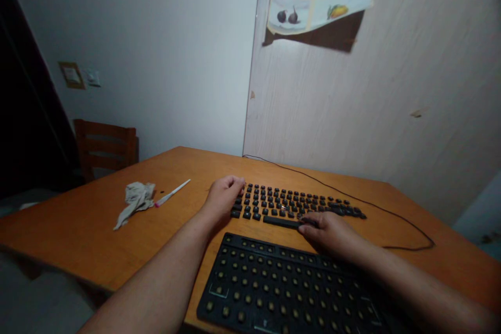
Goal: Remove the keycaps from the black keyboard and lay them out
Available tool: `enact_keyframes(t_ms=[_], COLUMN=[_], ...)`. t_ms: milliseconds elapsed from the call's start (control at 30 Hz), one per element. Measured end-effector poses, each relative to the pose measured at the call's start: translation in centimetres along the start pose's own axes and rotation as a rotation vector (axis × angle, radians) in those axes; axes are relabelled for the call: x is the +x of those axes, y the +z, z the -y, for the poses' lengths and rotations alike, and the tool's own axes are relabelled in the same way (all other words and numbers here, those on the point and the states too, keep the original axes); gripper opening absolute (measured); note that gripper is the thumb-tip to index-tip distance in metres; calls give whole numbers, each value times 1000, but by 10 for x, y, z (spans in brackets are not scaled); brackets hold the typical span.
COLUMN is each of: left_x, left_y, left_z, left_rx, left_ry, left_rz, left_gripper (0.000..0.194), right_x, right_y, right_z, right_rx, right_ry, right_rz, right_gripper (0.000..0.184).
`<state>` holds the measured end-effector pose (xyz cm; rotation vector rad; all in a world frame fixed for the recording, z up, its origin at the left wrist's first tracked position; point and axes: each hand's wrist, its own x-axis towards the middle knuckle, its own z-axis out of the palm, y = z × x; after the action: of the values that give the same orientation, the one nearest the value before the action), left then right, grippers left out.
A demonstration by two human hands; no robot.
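Loose black keycaps (271, 204) lie in rows on the wooden table, laid out like a keyboard. A long space bar (282, 222) sits along their front row. My left hand (224, 195) is closed at the left end of the rows, its fingertips by the top left keycap; what they hold, if anything, is hidden. At the right end of the space bar, my right hand (323, 224) has thumb and fingers closed around a dark keycap, partly covered by the fingers. Nearest me is the black keyboard base (270, 276), its key posts bare. My right forearm covers its right side.
Left on the table are a crumpled grey cloth (138, 198) and a slim white tool (174, 193) with a pink end. A black cable (332, 185) curves behind the keycaps and round to the right. A wooden chair (105, 146) stands beyond the table's left edge; walls rise behind.
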<state>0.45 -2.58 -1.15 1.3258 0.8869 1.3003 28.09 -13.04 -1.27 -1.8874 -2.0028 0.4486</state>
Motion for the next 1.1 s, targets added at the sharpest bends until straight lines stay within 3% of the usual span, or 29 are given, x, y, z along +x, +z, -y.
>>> enact_keyframes(t_ms=[1100], left_x=[1], left_y=[-2], left_z=[1], left_rx=[94], left_ry=[43], left_rz=[14], left_gripper=[36], right_x=[3], right_y=[3], right_z=[0], right_rx=[-120], right_ry=[-19], right_rz=[-38], right_gripper=[32])
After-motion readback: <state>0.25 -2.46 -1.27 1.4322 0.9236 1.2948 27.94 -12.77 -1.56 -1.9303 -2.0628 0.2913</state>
